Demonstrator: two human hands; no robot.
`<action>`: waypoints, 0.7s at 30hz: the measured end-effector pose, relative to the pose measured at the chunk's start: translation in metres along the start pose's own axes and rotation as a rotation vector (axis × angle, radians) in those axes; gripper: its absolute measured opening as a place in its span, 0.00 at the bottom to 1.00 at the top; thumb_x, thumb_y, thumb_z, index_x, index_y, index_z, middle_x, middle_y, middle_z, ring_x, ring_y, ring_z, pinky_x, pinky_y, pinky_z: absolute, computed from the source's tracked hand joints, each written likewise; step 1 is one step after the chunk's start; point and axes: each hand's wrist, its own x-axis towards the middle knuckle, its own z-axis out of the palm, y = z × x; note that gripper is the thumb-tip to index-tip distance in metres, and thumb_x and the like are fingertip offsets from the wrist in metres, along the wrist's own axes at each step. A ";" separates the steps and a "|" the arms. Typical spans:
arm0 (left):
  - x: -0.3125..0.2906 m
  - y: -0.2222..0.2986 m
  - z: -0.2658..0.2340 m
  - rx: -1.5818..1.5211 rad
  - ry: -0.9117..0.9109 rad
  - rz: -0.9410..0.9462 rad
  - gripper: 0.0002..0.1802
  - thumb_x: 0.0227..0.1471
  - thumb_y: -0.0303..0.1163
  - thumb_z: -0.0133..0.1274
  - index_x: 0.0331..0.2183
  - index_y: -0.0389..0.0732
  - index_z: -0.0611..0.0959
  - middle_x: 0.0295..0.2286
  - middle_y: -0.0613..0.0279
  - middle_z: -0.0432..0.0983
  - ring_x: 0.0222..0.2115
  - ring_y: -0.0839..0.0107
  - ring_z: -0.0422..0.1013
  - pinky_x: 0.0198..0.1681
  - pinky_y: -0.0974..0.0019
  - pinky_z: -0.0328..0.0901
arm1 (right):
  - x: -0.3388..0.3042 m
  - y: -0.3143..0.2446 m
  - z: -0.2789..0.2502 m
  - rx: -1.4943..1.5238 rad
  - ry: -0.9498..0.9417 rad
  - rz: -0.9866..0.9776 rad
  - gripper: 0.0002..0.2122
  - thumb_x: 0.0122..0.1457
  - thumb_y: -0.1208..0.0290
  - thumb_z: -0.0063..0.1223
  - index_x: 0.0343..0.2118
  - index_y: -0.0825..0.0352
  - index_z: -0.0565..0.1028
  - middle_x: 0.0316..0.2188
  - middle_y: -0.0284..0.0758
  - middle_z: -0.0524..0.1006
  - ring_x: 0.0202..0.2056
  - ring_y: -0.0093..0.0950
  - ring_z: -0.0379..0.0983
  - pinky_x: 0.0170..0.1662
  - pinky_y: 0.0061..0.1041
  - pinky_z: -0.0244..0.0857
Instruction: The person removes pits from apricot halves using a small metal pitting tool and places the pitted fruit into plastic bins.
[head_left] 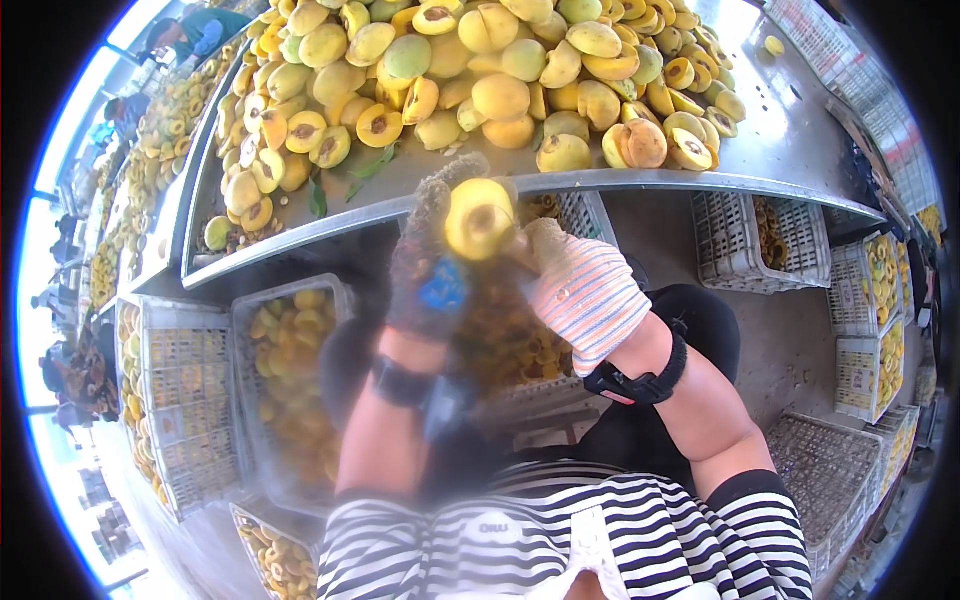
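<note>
My left hand (432, 255), in a dirty dark glove with a blue patch, grips a halved yellow peach (480, 218). Its cut face, with a brown hollow or pit in the middle, is turned up. Close by on the right, my right hand (585, 295) wears a white glove with coloured stripes. Its fingers are curled closed beside the peach half, around something that blur keeps me from making out. Both hands are just off the near edge of a metal table (560, 182), above my lap. A heap of whole and halved yellow peaches (500, 98) lies on that table.
Below my hands sits a crate of cut peach pieces (510, 345). At left stand a tub of peaches (290, 335) and a white crate (185, 360); on the right, more crates (765, 245) and an empty-looking grey crate (820, 470). Other people (190, 35) work at far left.
</note>
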 end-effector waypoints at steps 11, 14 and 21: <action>0.002 0.008 -0.023 -0.506 0.011 -0.296 0.11 0.59 0.33 0.48 0.39 0.37 0.79 0.35 0.63 0.77 0.34 0.71 0.74 0.38 0.69 0.70 | 0.012 -0.009 0.018 -0.330 -0.202 -0.190 0.12 0.53 0.77 0.45 0.41 0.72 0.70 0.34 0.46 0.74 0.37 0.37 0.74 0.34 0.30 0.69; -0.006 0.013 -0.011 -0.193 0.037 -0.124 0.15 0.58 0.35 0.48 0.45 0.38 0.76 0.36 0.63 0.75 0.32 0.71 0.72 0.37 0.68 0.69 | 0.005 -0.007 0.022 0.336 -0.147 -0.030 0.18 0.52 0.78 0.47 0.48 0.68 0.70 0.42 0.43 0.75 0.48 0.35 0.71 0.45 0.29 0.67; -0.019 0.084 -0.024 0.867 -0.271 0.297 0.13 0.55 0.37 0.51 0.39 0.40 0.78 0.31 0.54 0.74 0.33 0.59 0.71 0.38 0.62 0.66 | -0.020 -0.031 0.043 0.600 -0.273 -0.194 0.15 0.57 0.79 0.46 0.49 0.66 0.69 0.40 0.36 0.77 0.40 0.27 0.74 0.43 0.24 0.66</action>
